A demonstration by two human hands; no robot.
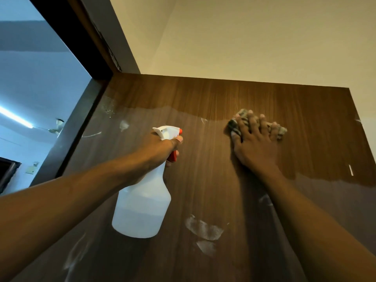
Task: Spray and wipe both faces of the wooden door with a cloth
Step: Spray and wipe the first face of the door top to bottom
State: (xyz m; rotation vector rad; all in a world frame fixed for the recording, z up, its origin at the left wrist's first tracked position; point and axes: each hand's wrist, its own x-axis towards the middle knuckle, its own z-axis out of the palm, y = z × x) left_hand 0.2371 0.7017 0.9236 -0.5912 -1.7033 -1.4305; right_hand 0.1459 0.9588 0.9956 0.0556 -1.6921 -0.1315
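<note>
Head view: right hand (254, 143), fingers spread flat, presses the cloth (242, 114) on the wooden door (203, 180) at two o'clock. Left hand (162, 147) fingers grip the spray bottle (142, 210). White smears (203, 228) lie at seven o'clock from the cloth, likely the next stroke.

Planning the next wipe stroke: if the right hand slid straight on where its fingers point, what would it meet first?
Only bare brown wooden door lies ahead of the right hand and its crumpled grey cloth; the first limit looks to be the door's top edge.
</note>
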